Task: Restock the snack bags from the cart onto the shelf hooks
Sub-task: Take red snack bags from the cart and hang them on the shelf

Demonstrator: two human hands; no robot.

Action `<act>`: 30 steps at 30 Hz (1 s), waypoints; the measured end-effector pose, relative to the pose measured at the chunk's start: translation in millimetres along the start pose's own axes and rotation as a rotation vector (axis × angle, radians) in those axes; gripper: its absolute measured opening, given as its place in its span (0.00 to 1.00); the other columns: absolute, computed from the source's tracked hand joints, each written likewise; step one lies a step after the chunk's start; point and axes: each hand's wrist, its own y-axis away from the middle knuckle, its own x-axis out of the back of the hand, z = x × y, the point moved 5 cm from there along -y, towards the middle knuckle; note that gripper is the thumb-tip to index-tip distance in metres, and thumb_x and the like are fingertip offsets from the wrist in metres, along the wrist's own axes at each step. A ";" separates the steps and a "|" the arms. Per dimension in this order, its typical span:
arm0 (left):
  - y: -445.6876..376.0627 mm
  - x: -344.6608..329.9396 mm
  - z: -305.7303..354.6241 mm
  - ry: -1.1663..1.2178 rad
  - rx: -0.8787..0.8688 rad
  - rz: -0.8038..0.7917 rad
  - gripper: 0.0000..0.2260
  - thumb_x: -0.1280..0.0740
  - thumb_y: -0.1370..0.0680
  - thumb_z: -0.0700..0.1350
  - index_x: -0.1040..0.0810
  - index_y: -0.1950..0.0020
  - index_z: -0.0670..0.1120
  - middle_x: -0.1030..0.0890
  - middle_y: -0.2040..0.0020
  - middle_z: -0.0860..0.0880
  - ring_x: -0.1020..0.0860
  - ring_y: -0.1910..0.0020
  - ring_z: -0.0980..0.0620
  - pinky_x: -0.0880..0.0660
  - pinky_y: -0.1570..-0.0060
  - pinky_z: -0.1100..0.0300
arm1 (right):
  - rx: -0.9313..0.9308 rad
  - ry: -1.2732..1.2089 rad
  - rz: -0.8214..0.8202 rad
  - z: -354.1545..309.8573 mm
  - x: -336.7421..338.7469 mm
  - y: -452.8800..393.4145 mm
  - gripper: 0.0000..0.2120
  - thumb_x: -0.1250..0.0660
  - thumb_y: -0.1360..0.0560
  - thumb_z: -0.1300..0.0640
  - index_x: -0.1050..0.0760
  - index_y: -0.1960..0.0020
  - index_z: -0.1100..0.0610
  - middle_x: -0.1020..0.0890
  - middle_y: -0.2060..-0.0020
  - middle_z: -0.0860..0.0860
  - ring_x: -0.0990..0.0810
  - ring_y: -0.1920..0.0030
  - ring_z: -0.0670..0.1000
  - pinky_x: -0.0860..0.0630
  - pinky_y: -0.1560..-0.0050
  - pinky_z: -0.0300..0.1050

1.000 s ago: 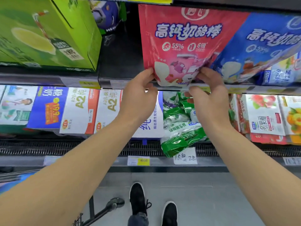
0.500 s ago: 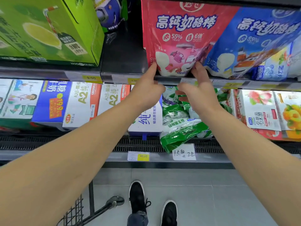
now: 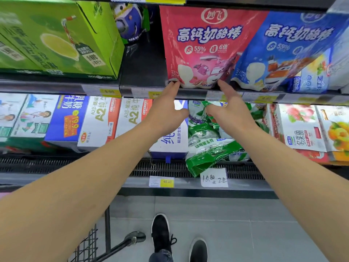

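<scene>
Item: red snack bag (image 3: 204,48), large pouch with white lettering and a round logo at top, stood upright on the upper shelf (image 3: 143,87), its bottom edge at the shelf's front lip. Just beside it on the right, overlapping its lower right corner, leaned a blue snack bag (image 3: 290,52) of the same design, tilted to the left. Left hand (image 3: 168,108): reached up from below, fingers extended, fingertips touching the bag's lower left corner; nothing was clasped in it. Right hand (image 3: 228,110): likewise raised, fingers straight and slightly spread, the forefinger tip meeting the bag's bottom edge near its lower right corner; it held nothing. To the left on the same shelf stood a green carton (image 3: 56,38) printed with a drink and straw, with a dark gap between it and the red bag. Yellow price tags (image 3: 109,91) ran along the shelf edge. Lower shelf: white and blue milk cartons (image 3: 98,121) at left, green pouches (image 3: 211,148) slumped at centre behind the hands, fruit-printed boxes (image 3: 302,129) at right, and a handwritten price card (image 3: 214,177) at the front rail. Floor level: grey tiles, two black shoes (image 3: 162,233), and the wire corner of a cart (image 3: 88,244) at lower left.
</scene>
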 end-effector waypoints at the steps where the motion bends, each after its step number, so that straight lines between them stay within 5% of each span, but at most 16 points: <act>1: 3.2 0.0 -0.3 -0.014 0.003 0.007 0.33 0.35 0.21 0.43 0.47 0.20 0.49 0.46 0.20 0.52 0.40 0.24 0.51 0.33 0.31 0.53 | 0.007 0.011 0.002 -1.2 0.7 3.6 0.35 0.33 0.25 0.58 0.43 0.22 0.46 0.37 0.24 0.47 0.21 0.54 0.39 0.31 0.67 0.23; 3: 11.8 -0.1 -2.0 -0.011 0.027 0.033 0.31 0.35 0.20 0.45 0.45 0.20 0.50 0.43 0.20 0.52 0.37 0.25 0.51 0.31 0.33 0.52 | 0.026 0.031 0.004 -0.3 2.1 12.0 0.35 0.33 0.26 0.55 0.41 0.22 0.47 0.30 0.31 0.51 0.24 0.53 0.40 0.29 0.51 0.31; 5: 23.9 -2.4 -5.7 0.028 0.068 0.067 0.29 0.35 0.20 0.48 0.42 0.21 0.52 0.37 0.23 0.51 0.30 0.31 0.50 0.24 0.42 0.54 | 0.030 0.048 -0.008 5.4 2.5 22.1 0.33 0.34 0.27 0.54 0.38 0.24 0.47 0.26 0.41 0.51 0.27 0.55 0.47 0.29 0.48 0.44; 9: 54.2 -8.2 -10.4 0.036 0.089 0.145 0.29 0.33 0.22 0.50 0.37 0.23 0.49 0.32 0.25 0.51 0.31 0.29 0.51 0.33 0.33 0.55 | 0.060 0.103 -0.063 12.7 3.3 51.3 0.30 0.33 0.25 0.54 0.36 0.24 0.50 0.25 0.36 0.51 0.23 0.55 0.47 0.31 0.51 0.42; 14: 100.2 -11.9 -13.8 0.073 0.146 0.208 0.27 0.32 0.22 0.52 0.33 0.25 0.50 0.28 0.28 0.53 0.29 0.32 0.54 0.32 0.33 0.55 | 0.134 0.188 -0.115 12.5 6.0 87.6 0.27 0.33 0.24 0.53 0.33 0.26 0.51 0.27 0.31 0.48 0.25 0.41 0.47 0.32 0.45 0.40; 19: 157.0 -5.1 -28.8 0.148 0.218 0.300 0.23 0.32 0.22 0.49 0.29 0.27 0.49 0.25 0.32 0.54 0.27 0.34 0.57 0.31 0.34 0.59 | 0.212 0.211 -0.163 4.5 -7.0 119.7 0.26 0.33 0.25 0.54 0.31 0.28 0.51 0.26 0.32 0.48 0.24 0.41 0.47 0.29 0.42 0.42; 30: 323.1 93.2 -135.7 0.105 0.449 0.645 0.13 0.31 0.28 0.50 0.20 0.46 0.50 0.16 0.50 0.54 0.19 0.48 0.55 0.22 0.42 0.51 | 0.424 0.194 -0.426 -81.4 -157.5 213.7 0.20 0.32 0.26 0.55 0.26 0.35 0.51 0.22 0.40 0.46 0.23 0.43 0.46 0.26 0.38 0.47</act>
